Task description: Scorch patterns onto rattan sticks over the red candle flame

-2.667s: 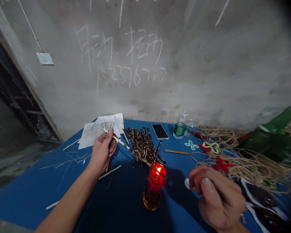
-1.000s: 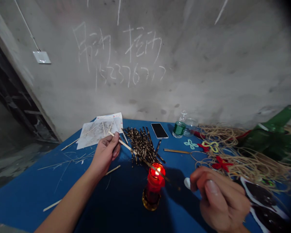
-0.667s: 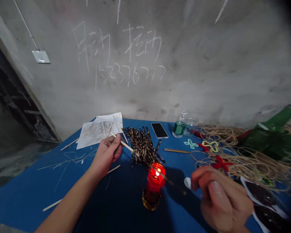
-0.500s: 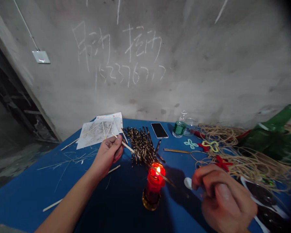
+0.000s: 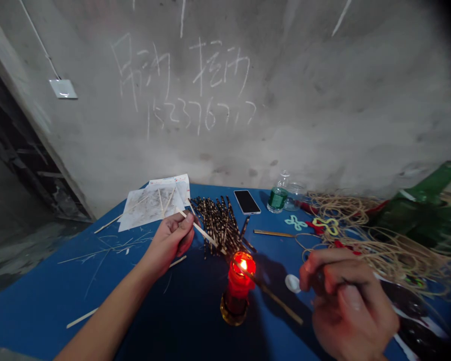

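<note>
My left hand (image 5: 170,239) is pinching a thin stick (image 5: 263,287) near its pale end, thumb pressed down on the bent forefinger. The stick slants away to my right, down across the mouth of the lit red candle (image 5: 238,290); I cannot tell whether it touches the flame (image 5: 243,264). Beyond the candle the stick is brown, and its far end hangs over the bench (image 5: 52,296), near my right hand (image 5: 355,306) but apart from it. The fingers on that hand are loosely bent, the thumb away from the forefinger, just beside a small white disc (image 5: 292,284).

Behind the candle lies a heap of dark-banded sticks (image 5: 218,225), with a phone (image 5: 247,202) just right of it. Smudged paper (image 5: 139,204) lies beyond my left hand, and tangled cord (image 5: 391,253) spreads past my right.
</note>
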`<state>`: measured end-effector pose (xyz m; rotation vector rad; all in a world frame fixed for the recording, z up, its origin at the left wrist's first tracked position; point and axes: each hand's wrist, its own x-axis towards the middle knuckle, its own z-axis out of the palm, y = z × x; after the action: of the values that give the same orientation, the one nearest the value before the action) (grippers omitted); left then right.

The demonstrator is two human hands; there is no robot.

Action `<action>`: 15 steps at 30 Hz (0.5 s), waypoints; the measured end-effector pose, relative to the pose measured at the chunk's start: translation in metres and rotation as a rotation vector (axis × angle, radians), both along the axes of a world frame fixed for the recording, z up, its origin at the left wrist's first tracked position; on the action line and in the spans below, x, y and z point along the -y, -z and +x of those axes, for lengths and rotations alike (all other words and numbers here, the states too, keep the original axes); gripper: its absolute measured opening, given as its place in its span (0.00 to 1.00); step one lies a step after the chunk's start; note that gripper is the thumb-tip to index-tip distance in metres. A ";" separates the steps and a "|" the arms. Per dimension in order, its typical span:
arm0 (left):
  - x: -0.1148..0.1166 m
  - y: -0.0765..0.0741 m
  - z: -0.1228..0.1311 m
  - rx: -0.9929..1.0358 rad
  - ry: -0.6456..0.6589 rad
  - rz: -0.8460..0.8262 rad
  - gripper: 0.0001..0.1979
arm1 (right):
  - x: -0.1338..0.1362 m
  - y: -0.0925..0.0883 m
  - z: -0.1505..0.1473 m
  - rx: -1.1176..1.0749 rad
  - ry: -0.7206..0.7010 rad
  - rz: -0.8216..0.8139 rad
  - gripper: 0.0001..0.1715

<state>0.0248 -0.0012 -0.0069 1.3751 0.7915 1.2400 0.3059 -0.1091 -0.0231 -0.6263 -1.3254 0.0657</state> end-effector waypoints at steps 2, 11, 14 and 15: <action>-0.001 0.001 0.000 -0.004 0.000 0.007 0.21 | 0.001 0.002 0.002 0.010 0.000 -0.005 0.16; -0.002 0.002 -0.001 -0.001 -0.009 0.015 0.19 | 0.001 0.000 0.001 0.011 -0.014 -0.011 0.15; -0.002 0.001 0.000 -0.002 -0.013 0.016 0.20 | 0.001 0.002 0.002 0.018 -0.020 -0.024 0.16; -0.002 0.000 0.000 -0.001 -0.015 0.016 0.20 | 0.002 0.003 0.003 0.020 -0.019 -0.032 0.16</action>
<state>0.0245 0.0004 -0.0070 1.3856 0.7951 1.2593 0.3086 -0.1106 -0.0256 -0.6430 -1.3515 0.0965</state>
